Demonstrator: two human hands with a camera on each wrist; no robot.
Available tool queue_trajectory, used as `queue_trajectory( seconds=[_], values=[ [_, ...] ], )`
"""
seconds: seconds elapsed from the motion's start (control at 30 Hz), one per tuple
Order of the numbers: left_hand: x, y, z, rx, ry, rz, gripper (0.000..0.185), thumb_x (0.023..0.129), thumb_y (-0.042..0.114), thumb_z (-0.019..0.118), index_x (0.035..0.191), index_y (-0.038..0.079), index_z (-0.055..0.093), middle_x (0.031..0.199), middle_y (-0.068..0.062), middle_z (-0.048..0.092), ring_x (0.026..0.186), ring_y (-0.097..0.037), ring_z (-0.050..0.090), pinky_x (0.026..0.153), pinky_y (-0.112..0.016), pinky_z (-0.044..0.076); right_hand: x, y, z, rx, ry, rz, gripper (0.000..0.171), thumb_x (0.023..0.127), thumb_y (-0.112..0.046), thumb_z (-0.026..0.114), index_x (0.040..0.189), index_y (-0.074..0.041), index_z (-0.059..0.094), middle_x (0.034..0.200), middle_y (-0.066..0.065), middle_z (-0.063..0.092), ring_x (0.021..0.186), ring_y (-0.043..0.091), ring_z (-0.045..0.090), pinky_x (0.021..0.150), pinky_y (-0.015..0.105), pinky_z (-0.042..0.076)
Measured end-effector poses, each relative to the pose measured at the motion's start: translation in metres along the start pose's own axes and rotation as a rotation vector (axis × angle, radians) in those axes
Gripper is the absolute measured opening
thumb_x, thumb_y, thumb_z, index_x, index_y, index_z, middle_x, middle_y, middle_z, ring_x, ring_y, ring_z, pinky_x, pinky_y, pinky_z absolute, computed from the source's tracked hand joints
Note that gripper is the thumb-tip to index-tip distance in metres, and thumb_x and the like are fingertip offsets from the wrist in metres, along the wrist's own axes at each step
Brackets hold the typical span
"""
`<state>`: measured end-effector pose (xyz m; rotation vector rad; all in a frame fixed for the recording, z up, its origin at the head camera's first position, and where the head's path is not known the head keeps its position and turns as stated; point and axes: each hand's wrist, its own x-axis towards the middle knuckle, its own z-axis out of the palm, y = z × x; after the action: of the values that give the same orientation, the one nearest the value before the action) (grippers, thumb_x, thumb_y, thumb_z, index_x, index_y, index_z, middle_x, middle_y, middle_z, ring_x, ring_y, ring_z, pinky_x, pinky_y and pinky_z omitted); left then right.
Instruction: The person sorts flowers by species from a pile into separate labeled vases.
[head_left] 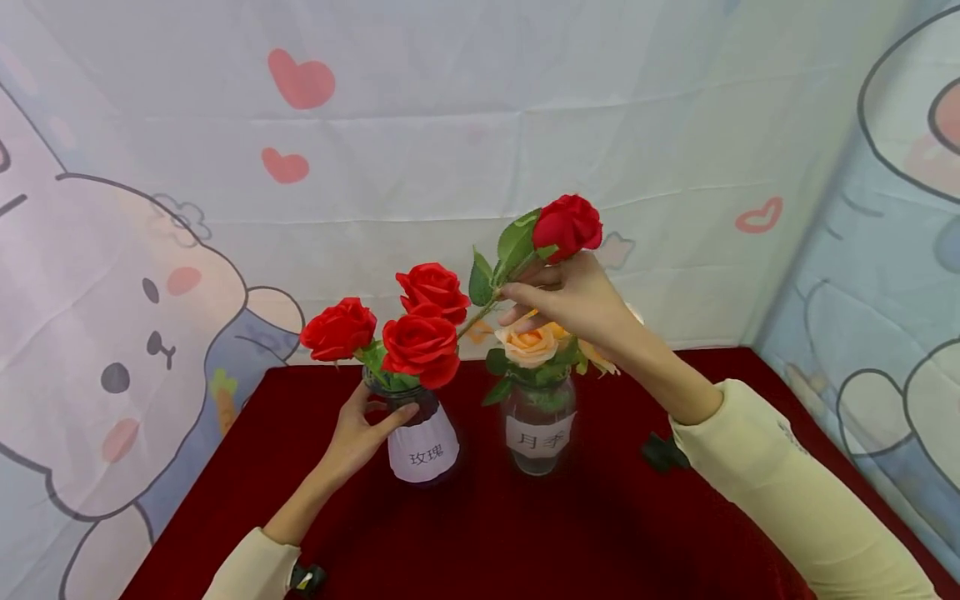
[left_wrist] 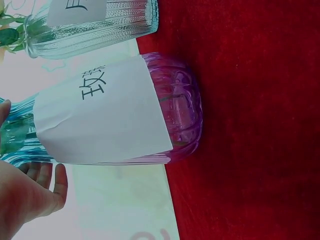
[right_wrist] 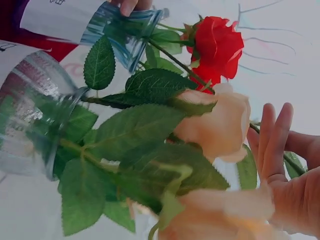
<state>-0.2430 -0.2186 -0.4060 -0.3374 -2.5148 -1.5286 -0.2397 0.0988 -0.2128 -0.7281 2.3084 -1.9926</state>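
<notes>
- The right hand (head_left: 573,300) pinches the stem of a red rose (head_left: 567,225) just under the bloom, thumb and fingers (head_left: 517,292) closed on it; the flower is held up in the air, tilted, its stem running down and left toward the neck of the purple vase (head_left: 422,442).
- In the right wrist view the fingers (right_wrist: 272,140) look fairly straight, with the thin stem passing behind them, so the pinch itself shows clearly only from the head camera.
- The left hand (head_left: 360,433) wraps the neck of the purple vase, thumb across the front and fingers round the back, steadying it on the surface (head_left: 525,533).
- That vase already carries three red roses (head_left: 420,333) and wears a white paper label (left_wrist: 100,115) with handwritten characters.
- Just beside it, to the right, stands a clear ribbed vase (head_left: 538,429) with peach roses (head_left: 529,343) and its own label.
- By its look the rose is artificial, so light and easy to lift; its stem is likely thin and springy, and the leaves (head_left: 513,246) snag easily, so a hold on the bare stem below the bloom seems best, never on the petals.
- The vases look like glass: smooth, breakable and top-heavy with flowers, best gripped at the narrow neck.
- A small dark object (head_left: 663,452) lies on the red cloth near the right sleeve; I cannot tell what it is.
</notes>
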Motion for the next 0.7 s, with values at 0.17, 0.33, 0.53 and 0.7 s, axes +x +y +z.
queue_trajectory(
  seconds=[0.17, 0.33, 0.53, 0.7],
  values=[
    [0.001, -0.002, -0.001, 0.002, 0.004, 0.017, 0.066, 0.094, 0.026, 0.074, 0.151, 0.015, 0.043, 0.145, -0.013, 0.055, 0.123, -0.036, 0.058, 0.096, -0.053, 0.053, 0.006, -0.005, 0.014, -0.056, -0.068, 0.013, 0.024, 0.094, -0.004, 0.071, 0.114, 0.003, 0.058, 0.101, 0.025, 0.075, 0.067, 0.022, 0.076, 0.068, 0.039, 0.063],
    [0.001, -0.003, -0.001, 0.013, 0.009, 0.030, 0.066, 0.093, 0.025, 0.074, 0.150, 0.012, 0.044, 0.145, -0.014, 0.056, 0.123, -0.036, 0.058, 0.098, -0.053, 0.052, 0.017, -0.003, 0.025, -0.108, -0.129, -0.002, 0.020, 0.090, -0.002, 0.074, 0.107, 0.005, 0.066, 0.088, 0.020, 0.076, 0.063, 0.022, 0.074, 0.064, 0.038, 0.063],
    [0.001, -0.003, -0.002, 0.006, 0.003, 0.027, 0.066, 0.094, 0.025, 0.073, 0.151, 0.013, 0.043, 0.146, -0.014, 0.055, 0.124, -0.035, 0.057, 0.098, -0.054, 0.052, 0.031, 0.001, 0.040, -0.202, -0.192, 0.004, 0.020, 0.088, -0.001, 0.076, 0.105, 0.005, 0.068, 0.076, 0.016, 0.076, 0.057, 0.017, 0.072, 0.062, 0.036, 0.063],
    [0.001, -0.002, -0.002, 0.010, -0.002, 0.029, 0.066, 0.094, 0.026, 0.073, 0.151, 0.012, 0.042, 0.146, -0.014, 0.055, 0.125, -0.035, 0.057, 0.099, -0.050, 0.052, 0.042, 0.000, 0.051, -0.340, -0.238, 0.057, 0.020, 0.085, -0.005, 0.080, 0.101, 0.001, 0.069, 0.074, 0.016, 0.076, 0.054, 0.013, 0.071, 0.064, 0.034, 0.062]
  ],
)
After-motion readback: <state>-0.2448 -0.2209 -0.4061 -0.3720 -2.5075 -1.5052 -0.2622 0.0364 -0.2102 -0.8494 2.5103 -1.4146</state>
